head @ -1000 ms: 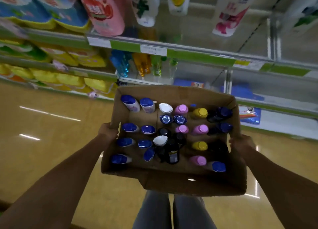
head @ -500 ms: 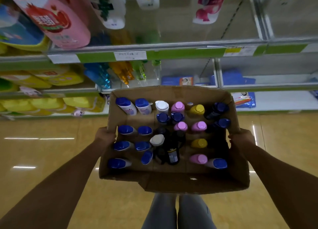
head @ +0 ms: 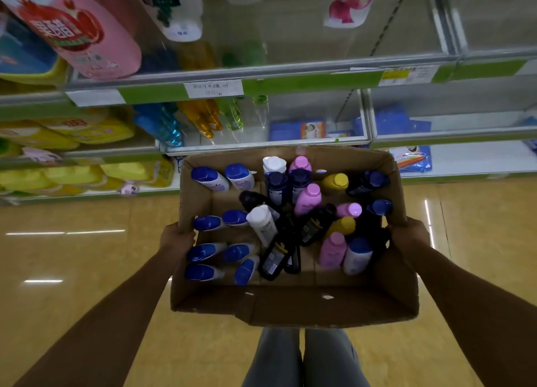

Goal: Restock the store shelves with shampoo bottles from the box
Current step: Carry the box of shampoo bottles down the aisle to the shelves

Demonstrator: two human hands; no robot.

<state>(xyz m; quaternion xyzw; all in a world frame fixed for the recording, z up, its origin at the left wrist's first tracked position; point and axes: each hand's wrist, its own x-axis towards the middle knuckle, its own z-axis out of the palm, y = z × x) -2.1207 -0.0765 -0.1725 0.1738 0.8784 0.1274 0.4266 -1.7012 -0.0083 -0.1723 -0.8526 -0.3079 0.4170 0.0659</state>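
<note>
The left hand (head: 177,237) and right hand (head: 408,235) each grip a side wall of the open brown cardboard box (head: 293,305) holding tilted plastic shampoo bottles (head: 263,223), before green-edged store shelves (head: 290,85).

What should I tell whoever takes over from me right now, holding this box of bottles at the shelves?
Left hand grips the left wall of the cardboard box; right hand grips the right wall. The box is held off the floor in front of the shelves.
Inside: blue-capped white bottles on the left, dark bottles in the middle, several tipped over, pink bottles and yellow-capped ones toward the right.
Done: box brought to the shelves. No bottle is in either hand.
Left: free a hand, probably by setting the box down, then shelve the bottles.
</note>
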